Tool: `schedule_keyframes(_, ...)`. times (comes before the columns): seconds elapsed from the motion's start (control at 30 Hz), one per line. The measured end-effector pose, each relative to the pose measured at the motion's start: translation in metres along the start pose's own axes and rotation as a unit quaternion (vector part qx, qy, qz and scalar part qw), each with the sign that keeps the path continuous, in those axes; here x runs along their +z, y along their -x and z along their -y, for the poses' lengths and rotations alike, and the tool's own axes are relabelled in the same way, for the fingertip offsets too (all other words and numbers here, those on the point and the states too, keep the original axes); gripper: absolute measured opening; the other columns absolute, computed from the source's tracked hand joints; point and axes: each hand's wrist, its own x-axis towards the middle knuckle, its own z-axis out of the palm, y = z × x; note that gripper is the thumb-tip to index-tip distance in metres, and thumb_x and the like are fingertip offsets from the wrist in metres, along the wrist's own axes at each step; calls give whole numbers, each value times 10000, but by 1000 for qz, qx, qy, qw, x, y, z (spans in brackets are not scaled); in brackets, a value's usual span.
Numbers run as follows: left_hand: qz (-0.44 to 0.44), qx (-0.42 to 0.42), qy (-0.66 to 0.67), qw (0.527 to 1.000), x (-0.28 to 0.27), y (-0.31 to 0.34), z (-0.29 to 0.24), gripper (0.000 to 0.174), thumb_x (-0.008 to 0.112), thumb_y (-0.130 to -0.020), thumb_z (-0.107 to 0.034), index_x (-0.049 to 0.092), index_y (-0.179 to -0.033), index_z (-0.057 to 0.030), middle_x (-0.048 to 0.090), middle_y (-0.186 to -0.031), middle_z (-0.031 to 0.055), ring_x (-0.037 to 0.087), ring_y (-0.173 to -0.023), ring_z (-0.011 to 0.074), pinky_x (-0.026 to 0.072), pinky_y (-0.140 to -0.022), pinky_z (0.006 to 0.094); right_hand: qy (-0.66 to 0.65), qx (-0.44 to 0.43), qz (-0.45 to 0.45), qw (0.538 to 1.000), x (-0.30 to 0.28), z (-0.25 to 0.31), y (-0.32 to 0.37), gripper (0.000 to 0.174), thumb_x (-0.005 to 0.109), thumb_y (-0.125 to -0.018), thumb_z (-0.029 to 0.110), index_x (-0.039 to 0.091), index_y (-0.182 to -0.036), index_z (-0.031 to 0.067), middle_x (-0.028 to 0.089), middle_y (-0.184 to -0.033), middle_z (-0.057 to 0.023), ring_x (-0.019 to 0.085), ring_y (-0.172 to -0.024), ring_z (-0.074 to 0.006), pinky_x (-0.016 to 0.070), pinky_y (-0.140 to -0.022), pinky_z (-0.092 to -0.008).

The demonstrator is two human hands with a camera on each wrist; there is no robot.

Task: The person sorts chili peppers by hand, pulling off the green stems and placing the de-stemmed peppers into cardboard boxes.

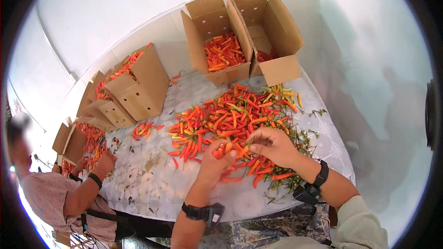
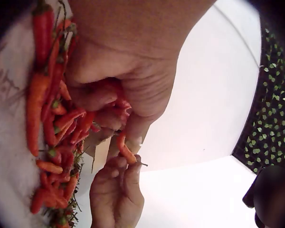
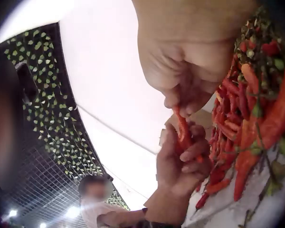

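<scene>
My left hand curls round a few red and orange chillies above the near edge of a large chilli pile. In the left wrist view, an orange chilli with a thin stem spans from my left hand to the right hand's fingertips. My right hand pinches that chilli's stem end between thumb and fingers. The right wrist view shows the right hand above, touching the upper end of the chilli, with the left hand below around it.
Two open cardboard boxes holding chillies stand at the back. More filled boxes line the left side. Green stems lie right of the pile, a small chilli group left of it. Another person handles chillies at the far left.
</scene>
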Motion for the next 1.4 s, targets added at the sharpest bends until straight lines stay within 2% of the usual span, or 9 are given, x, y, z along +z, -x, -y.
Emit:
schedule_keyframes(0.13,16,-21,-5,1000,3,0,-4,266,703,-822,-182,583,-1017,-47,574,-793,-11,481,-545,36,393,-449,168,101,-35,28,994,0,-11,-2,123,620,-866,51,618,-982,11,574,-931,-31,574,-870,-109,486,-774,-266)
schedule_keyframes(0.57,0,-17,-91,996,5,2,-5,265,737,-776,-143,619,-993,-48,567,-696,-24,462,-509,23,392,-446,171,205,-85,-44,974,9,-24,3,197,693,-815,150,626,-934,8,603,-844,-70,591,-759,-128,474,-664,-265)
schedule_keyframes(0.73,37,-1,-109,993,5,3,-9,234,730,-787,-141,625,-968,-37,595,-789,-17,514,-654,34,436,-553,183,194,-71,-11,978,5,-22,1,199,673,-833,169,626,-917,-5,608,-828,-62,572,-740,-113,457,-657,-252)
schedule_keyframes(0.87,90,11,-91,992,3,2,-6,219,725,-797,-140,622,-950,-22,601,-825,-13,529,-732,38,444,-603,189,67,7,25,997,3,-16,1,151,657,-839,143,633,-894,4,616,-813,-31,558,-741,-86,449,-659,-248)
schedule_keyframes(0.97,87,37,-121,988,8,2,-8,193,730,-774,-100,632,-927,-37,595,-730,-21,478,-551,17,381,-474,168,18,44,34,998,1,-14,1,117,651,-840,128,634,-874,17,619,-800,-15,557,-714,-74,449,-642,-239)
schedule_keyframes(1.07,86,-11,-91,992,7,5,-11,196,737,-766,-99,635,-920,-34,595,-733,-27,473,-553,13,380,-477,166,-5,51,38,998,1,-13,-1,101,649,-840,129,630,-863,32,622,-785,-16,564,-651,-75,453,-597,-227)
schedule_keyframes(1.17,95,20,-104,990,8,5,-12,203,738,-762,-92,635,-926,-33,602,-774,-18,492,-581,18,395,-488,172,-54,88,29,994,2,-15,0,107,646,-837,131,625,-871,31,617,-771,-22,572,-632,-86,458,-586,-229)
schedule_keyframes(1.27,100,21,-98,990,4,5,-10,233,730,-787,-130,619,-960,-20,608,-880,2,534,-761,52,459,-642,206,-134,129,13,983,3,-15,-1,110,640,-842,129,617,-885,30,610,-753,-25,573,-625,-93,460,-574,-228)
schedule_keyframes(1.4,69,9,-73,995,7,4,-5,236,711,-801,-137,596,-979,-33,602,-856,9,551,-709,60,457,-585,201,-141,115,-6,983,6,-12,-1,128,630,-857,147,600,-914,37,606,-743,-26,568,-617,-97,458,-559,-225)
